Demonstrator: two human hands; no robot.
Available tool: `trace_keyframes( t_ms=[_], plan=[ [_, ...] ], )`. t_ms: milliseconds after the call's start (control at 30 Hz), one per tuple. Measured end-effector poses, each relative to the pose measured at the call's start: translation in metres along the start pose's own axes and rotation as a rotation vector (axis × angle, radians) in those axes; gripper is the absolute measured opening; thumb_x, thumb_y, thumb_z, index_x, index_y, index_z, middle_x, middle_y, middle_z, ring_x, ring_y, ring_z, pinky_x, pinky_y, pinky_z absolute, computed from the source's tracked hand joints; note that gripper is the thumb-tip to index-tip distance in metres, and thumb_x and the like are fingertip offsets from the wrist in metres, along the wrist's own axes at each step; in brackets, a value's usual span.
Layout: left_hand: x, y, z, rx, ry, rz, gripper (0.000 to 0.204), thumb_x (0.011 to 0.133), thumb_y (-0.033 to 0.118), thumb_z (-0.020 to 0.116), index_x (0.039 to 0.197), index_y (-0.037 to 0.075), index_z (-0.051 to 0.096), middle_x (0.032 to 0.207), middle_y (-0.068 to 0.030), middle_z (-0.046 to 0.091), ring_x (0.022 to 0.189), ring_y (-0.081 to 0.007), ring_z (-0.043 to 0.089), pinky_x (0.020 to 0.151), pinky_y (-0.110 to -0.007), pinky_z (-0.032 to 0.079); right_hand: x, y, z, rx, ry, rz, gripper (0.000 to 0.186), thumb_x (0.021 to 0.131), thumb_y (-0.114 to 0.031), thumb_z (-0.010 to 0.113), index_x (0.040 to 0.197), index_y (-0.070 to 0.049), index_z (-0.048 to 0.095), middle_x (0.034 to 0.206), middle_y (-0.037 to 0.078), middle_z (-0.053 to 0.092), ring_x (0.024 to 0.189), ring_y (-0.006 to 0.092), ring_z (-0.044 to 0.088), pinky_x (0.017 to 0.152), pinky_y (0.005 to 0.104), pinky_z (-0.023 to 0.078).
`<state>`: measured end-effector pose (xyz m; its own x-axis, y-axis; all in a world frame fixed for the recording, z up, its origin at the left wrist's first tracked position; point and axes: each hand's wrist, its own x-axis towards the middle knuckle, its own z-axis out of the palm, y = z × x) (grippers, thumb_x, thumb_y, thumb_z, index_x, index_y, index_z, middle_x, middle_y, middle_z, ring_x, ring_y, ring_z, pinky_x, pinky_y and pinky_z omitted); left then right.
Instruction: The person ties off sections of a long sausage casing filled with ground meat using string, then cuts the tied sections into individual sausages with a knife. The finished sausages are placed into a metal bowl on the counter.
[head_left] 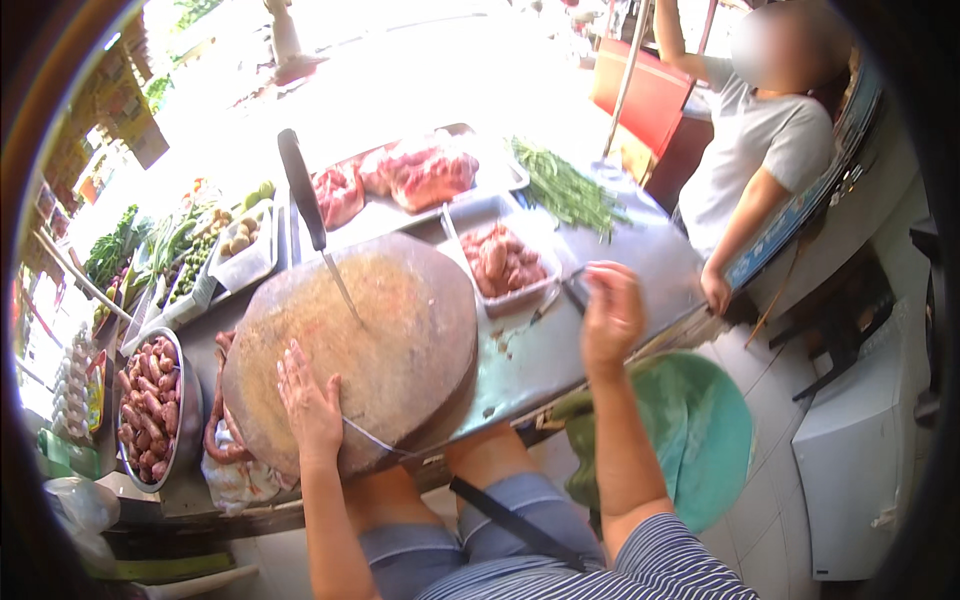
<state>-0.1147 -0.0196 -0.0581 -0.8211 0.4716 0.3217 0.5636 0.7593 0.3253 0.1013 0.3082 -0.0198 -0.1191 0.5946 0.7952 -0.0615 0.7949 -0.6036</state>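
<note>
My left hand [311, 400] lies flat with its fingers out on a thick round wooden chopping block [400, 310]. A thin white string [375, 438] runs from beside its thumb toward the block's near edge. A dark-handled knife [303, 190] stands tilted on the block, its blade tip touching the wood. My right hand [612, 318] is raised over the metal counter [525, 365], right of the block. Its fingers are curled together; whatever they hold, if anything, is hidden. Close to it stands a plastic tray of meat pieces [503, 262], with a dark slim tool [573, 290] alongside.
Raw meat slabs [420, 175] and long green beans [570, 190] lie farther back. A metal bowl of sausages [150, 410], vegetables and egg trays [75, 385] stand left. A green tub [700, 430] is below right. Another person [750, 160] stands at the counter's far right.
</note>
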Motion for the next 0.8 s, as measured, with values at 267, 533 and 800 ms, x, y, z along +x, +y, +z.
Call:
trace_keyframes(
  t_ms=[267,533,800],
  plan=[
    [-0.003,-0.003,-0.002,-0.022,-0.074,-0.012,0.081,0.095,0.031,0.060,0.156,0.004,0.015,0.159,-0.0148,0.029,0.144,-0.0413,0.027,0.118,-0.054,0.018,-0.041,-0.001,0.024,-0.095,-0.308,-0.026,0.016,0.077,0.013,0.056,0.079,-0.001,0.063,0.088,0.013,0.065,0.083,0.0282,0.063,0.074,0.0354,0.052],
    [0.001,0.002,-0.002,-0.013,-0.065,0.012,0.079,0.092,0.028,0.062,0.154,0.002,0.021,0.154,-0.0184,0.035,0.141,-0.0430,0.032,0.117,-0.053,0.020,-0.186,0.031,-0.109,-0.568,-0.781,0.335,0.016,0.082,-0.005,0.063,0.096,-0.002,0.069,0.092,0.017,0.068,0.090,0.0329,0.066,0.081,0.0436,0.051],
    [-0.004,0.001,-0.003,0.055,-0.047,-0.047,0.078,0.094,0.033,0.060,0.154,0.003,0.021,0.149,-0.0215,0.041,0.141,-0.0406,0.034,0.117,-0.053,0.023,-0.221,0.183,-0.107,-1.510,-1.465,0.154,0.056,0.079,-0.036,0.070,0.130,-0.016,0.060,0.148,0.013,0.045,0.143,0.0311,0.034,0.113,0.0670,0.022]
  ],
)
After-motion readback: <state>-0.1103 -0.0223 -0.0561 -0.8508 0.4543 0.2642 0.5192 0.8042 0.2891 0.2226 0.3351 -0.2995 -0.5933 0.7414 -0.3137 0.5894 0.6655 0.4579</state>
